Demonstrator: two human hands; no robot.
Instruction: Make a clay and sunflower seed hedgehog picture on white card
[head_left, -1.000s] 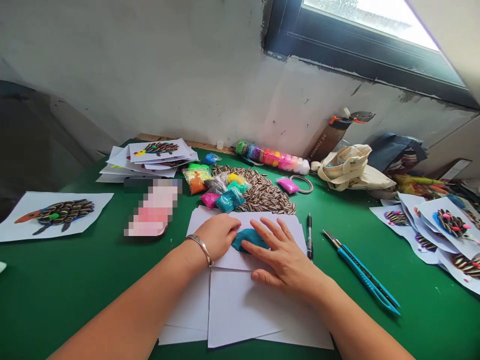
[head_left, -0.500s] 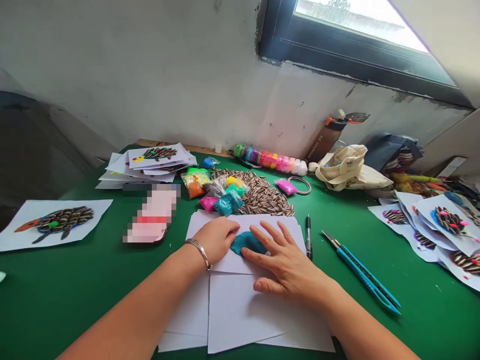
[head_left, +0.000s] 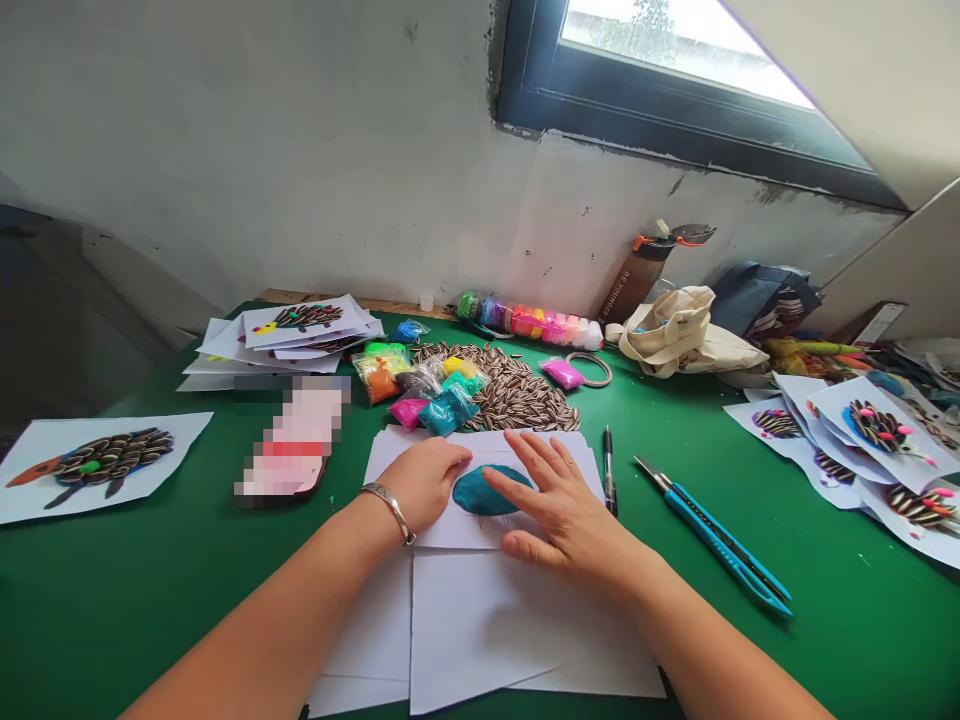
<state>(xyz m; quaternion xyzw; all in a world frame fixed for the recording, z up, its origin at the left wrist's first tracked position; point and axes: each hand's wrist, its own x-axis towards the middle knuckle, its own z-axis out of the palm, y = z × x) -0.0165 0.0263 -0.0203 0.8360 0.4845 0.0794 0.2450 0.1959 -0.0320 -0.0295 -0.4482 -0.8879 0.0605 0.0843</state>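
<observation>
A flattened oval of blue modelling clay (head_left: 484, 492) lies on a white sheet of paper (head_left: 435, 535), with faint pencil lines below it. My left hand (head_left: 416, 488), with a silver bracelet at the wrist, rests on the sheet just left of the clay. Its fingers are bent and partly hidden, and nothing shows in its grasp. My right hand (head_left: 559, 505) is open with fingers spread over the right end of the clay, partly covering it. Whether its fingertips touch the clay I cannot tell. More white sheets (head_left: 480, 630) lie underneath, towards me.
Behind the paper are sunflower seeds (head_left: 517, 390) and bagged clay (head_left: 448, 405). A pen (head_left: 610, 470) and a blue craft knife (head_left: 724, 540) lie to the right. Seed pictures (head_left: 112, 465) flank both sides, and a blurred pink object (head_left: 289, 440) is at left. A bottle (head_left: 637, 275) leans by the wall.
My right hand has lifted and shifted slightly, uncovering more of the clay. The clay's outline now shows as a smoother oval. My left hand stays beside it; the whole view has shifted a little.
</observation>
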